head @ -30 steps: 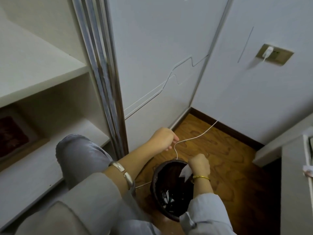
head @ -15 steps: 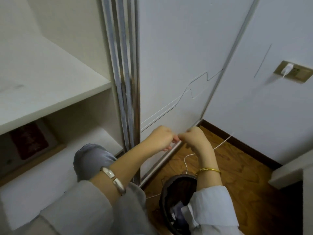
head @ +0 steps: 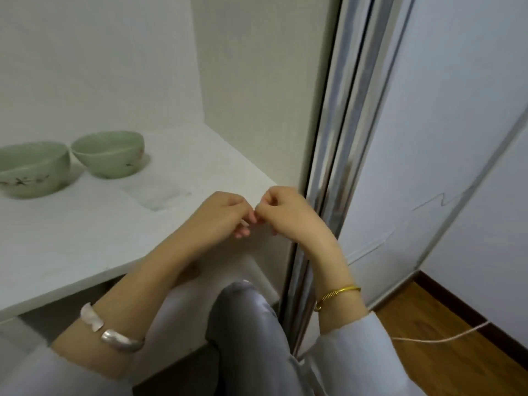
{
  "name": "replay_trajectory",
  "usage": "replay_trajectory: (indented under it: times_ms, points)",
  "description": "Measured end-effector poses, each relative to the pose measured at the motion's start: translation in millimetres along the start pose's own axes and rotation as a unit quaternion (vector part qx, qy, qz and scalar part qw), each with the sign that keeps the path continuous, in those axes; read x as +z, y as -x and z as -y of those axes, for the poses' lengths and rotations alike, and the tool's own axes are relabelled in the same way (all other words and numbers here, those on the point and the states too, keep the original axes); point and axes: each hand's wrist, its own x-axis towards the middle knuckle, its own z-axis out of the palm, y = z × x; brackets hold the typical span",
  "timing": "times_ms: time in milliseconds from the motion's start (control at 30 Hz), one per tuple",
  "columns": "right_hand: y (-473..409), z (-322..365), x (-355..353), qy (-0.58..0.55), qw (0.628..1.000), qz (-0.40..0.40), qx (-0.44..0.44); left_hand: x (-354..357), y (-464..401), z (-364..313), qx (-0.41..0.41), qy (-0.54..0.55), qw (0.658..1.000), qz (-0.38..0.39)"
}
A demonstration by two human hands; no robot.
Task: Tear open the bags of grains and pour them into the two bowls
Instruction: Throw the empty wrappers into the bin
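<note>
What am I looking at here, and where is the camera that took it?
No machine here: a person wears a wide-angle camera on the head, so you look down along their own arms. The left hand, with a silver bracelet on its wrist, and the right hand, with a gold bangle, meet fingertip to fingertip in front of a white shelf. They seem to pinch something very small, too blurred to name. On the shelf stand two green bowls side by side, and a flat clear bag lies near them. The grey shape below is the person's knee.
</note>
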Motion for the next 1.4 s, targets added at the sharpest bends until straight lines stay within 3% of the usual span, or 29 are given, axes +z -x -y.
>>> replay_trajectory:
  times_ms: [133, 267, 433, 567, 733, 833, 900, 1000, 1133, 1233, 1400]
  points:
    - [-32.7, 31.1, 40.2, 0.041, 0.996, 0.047, -0.058, -58.4, 1.2, 21.8, 0.022, -0.078, 0.992, -0.101]
    - [-65.3, 51.7, 77.4, 0.152, 0.981, 0.037, -0.118, -103.1, -1.2, 48.2, 0.014, -0.213, 0.959, -0.188]
    - [-94.9, 59.2, 107.8, 0.306, 0.935, 0.079, -0.16, -127.3, -6.8, 73.5, -0.021, -0.298, 0.943, -0.146]
    - [-103.0, 57.2, 117.6, 0.337, 0.926, 0.057, -0.16, -129.0, -12.6, 85.7, -0.038, -0.317, 0.944, -0.087]
    - [-113.3, 58.8, 120.7, 0.283, 0.94, 0.027, -0.19, -131.2, -24.1, 92.9, -0.038, -0.279, 0.956, -0.078]
    - [-116.6, 59.8, 118.0, 0.221, 0.95, -0.007, -0.222, -134.9, -27.8, 90.3, -0.018, -0.219, 0.959, -0.179]
    - [-117.2, 62.3, 113.3, 0.132, 0.959, -0.026, -0.25, -142.3, -29.3, 84.2, 0.011, -0.15, 0.955, -0.257]
    - [-114.6, 70.5, 102.3, -0.07, 0.96, -0.047, -0.268, -150.0, -27.7, 71.9, 0.06, -0.037, 0.959, -0.276]
    - [-114.2, 79.3, 93.2, -0.287, 0.927, -0.015, -0.24, -142.7, -28.3, 57.1, 0.118, -0.024, 0.937, -0.328]
    - [-113.5, 81.1, 99.9, -0.262, 0.938, -0.001, -0.226, -130.9, -29.8, 46.3, 0.161, 0.024, 0.923, -0.349]
    - [-106.0, 77.8, 116.8, -0.187, 0.952, -0.098, -0.221, -119.6, -32.7, 42.6, 0.183, -0.034, 0.886, -0.424]
